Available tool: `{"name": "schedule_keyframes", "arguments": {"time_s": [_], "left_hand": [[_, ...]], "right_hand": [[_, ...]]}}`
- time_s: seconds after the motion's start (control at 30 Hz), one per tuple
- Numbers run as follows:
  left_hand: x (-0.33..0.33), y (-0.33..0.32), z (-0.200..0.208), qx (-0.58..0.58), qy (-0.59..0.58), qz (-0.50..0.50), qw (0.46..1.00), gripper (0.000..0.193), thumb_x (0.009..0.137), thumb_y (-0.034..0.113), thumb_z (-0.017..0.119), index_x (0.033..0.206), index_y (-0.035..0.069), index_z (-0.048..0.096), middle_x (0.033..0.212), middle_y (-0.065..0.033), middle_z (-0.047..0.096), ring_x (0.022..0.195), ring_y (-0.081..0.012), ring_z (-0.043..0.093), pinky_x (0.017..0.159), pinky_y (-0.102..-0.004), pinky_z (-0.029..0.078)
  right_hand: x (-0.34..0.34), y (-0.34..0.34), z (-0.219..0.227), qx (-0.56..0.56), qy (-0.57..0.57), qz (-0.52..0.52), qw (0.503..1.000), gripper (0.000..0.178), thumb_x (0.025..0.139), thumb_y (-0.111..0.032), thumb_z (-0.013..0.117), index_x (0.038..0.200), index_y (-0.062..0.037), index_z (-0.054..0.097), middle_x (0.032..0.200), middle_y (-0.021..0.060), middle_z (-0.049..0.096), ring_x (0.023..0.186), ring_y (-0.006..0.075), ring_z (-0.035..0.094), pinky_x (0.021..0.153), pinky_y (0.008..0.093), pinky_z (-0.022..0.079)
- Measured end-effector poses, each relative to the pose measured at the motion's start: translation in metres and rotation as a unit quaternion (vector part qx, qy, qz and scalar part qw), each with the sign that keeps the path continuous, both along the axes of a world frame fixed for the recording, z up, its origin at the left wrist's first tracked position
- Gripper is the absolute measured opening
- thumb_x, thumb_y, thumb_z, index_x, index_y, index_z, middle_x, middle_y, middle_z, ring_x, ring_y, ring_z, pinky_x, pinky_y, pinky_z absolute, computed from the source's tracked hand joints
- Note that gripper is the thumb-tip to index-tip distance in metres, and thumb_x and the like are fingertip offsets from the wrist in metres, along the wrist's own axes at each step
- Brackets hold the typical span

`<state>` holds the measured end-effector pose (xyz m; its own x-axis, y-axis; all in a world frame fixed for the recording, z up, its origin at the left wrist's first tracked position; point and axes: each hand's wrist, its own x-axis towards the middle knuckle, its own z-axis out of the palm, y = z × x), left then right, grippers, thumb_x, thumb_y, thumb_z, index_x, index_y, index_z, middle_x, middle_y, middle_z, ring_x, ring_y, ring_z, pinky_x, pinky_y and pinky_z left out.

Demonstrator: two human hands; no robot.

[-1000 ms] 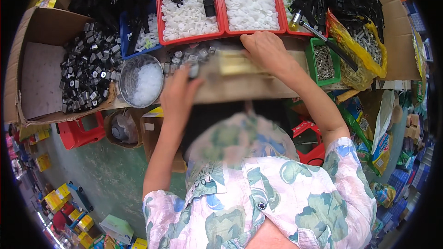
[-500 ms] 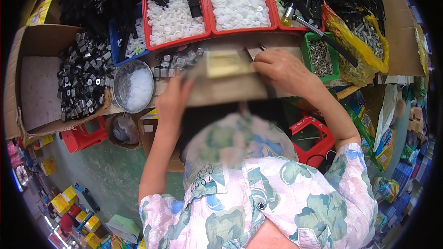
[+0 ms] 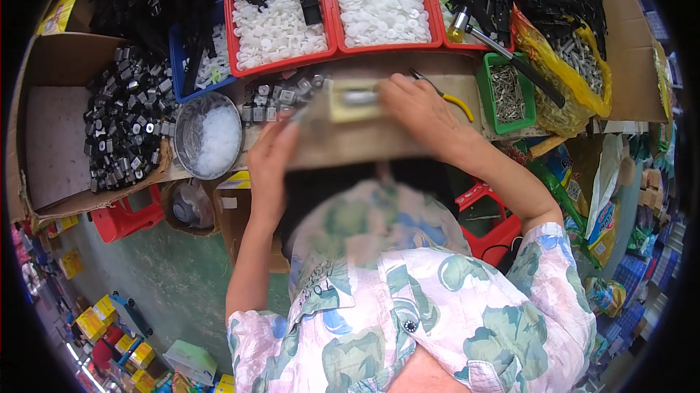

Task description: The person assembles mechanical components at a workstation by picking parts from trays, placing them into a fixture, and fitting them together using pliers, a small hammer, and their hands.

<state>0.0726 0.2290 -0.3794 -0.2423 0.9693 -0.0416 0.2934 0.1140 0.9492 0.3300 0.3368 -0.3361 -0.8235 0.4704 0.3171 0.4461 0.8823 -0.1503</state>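
A pale yellow block (image 3: pixel 355 111) sits on the worktable, with a blurred silver metal part (image 3: pixel 360 97) on top of it. My right hand (image 3: pixel 424 114) is closed at the part's right end, fingers pinched against it. My left hand (image 3: pixel 271 149) is at the table's front edge, left of the block, fingers curled together and smeared by motion; a small pale thing may be at their tips. Close above it lie several small grey and clear blocky parts (image 3: pixel 271 98). Pliers with yellow handles (image 3: pixel 456 103) lie just behind my right hand.
Red trays of white plastic pieces (image 3: pixel 332 32) line the back. At left are a metal bowl of white flakes (image 3: pixel 194 136) and a carton (image 3: pixel 55 141) with dark blocky parts. At right stand a green tray of screws (image 3: pixel 526 119), a hammer (image 3: pixel 536 81) and a yellow bag (image 3: pixel 592 105).
My right hand has moved slightly left toward the block, uncovering the yellow pliers handle. The silver part now shows on the block. My left hand stays near the table edge, its fingers drawn closer together.
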Motion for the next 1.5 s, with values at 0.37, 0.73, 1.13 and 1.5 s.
{"name": "schedule_keyframes", "arguments": {"time_s": [0.37, 0.73, 1.13, 1.5], "left_hand": [[0.013, 0.007, 0.016, -0.096, -0.244, 0.050, 0.964, 0.026, 0.094, 0.013, 0.070, 0.115, -0.003, 0.069, 0.089, -0.0065, 0.070, 0.075, -0.0121, 0.067, 0.067, -0.0242, 0.052], [0.032, 0.029, 0.023, -0.143, -0.234, -0.030, 0.961, 0.027, 0.099, 0.020, 0.065, 0.115, -0.001, 0.070, 0.082, -0.0027, 0.068, 0.067, -0.0082, 0.061, 0.061, -0.0219, 0.047], [0.040, 0.043, 0.003, -0.091, -0.110, -0.036, 0.989, 0.023, 0.094, 0.013, 0.071, 0.113, 0.000, 0.070, 0.075, 0.0031, 0.060, 0.058, -0.0026, 0.051, 0.050, -0.0190, 0.040], [0.046, 0.055, -0.011, -0.124, -0.136, 0.004, 0.983, 0.013, 0.093, 0.013, 0.069, 0.101, 0.004, 0.067, 0.070, 0.0060, 0.051, 0.053, -0.0016, 0.046, 0.047, -0.0183, 0.036]], "right_hand": [[0.001, -0.004, -0.021, -0.044, 0.090, 0.032, 0.994, 0.025, 0.079, -0.011, 0.062, 0.103, -0.0024, 0.063, 0.098, 0.0086, 0.057, 0.094, 0.0258, 0.061, 0.074, 0.0371, 0.050], [-0.021, -0.007, 0.002, -0.189, 0.202, 0.011, 0.961, 0.031, 0.080, -0.016, 0.075, 0.108, -0.0077, 0.067, 0.102, 0.0069, 0.057, 0.099, 0.0262, 0.056, 0.080, 0.0404, 0.045], [-0.019, 0.005, -0.017, -0.190, 0.141, -0.043, 0.971, 0.022, 0.081, -0.019, 0.074, 0.097, -0.0070, 0.066, 0.101, 0.0057, 0.056, 0.100, 0.0245, 0.054, 0.080, 0.0401, 0.040], [-0.001, 0.000, -0.006, -0.180, 0.188, -0.054, 0.964, 0.028, 0.076, -0.016, 0.079, 0.100, -0.0054, 0.067, 0.102, 0.0092, 0.060, 0.098, 0.0285, 0.058, 0.079, 0.0417, 0.046]]}}
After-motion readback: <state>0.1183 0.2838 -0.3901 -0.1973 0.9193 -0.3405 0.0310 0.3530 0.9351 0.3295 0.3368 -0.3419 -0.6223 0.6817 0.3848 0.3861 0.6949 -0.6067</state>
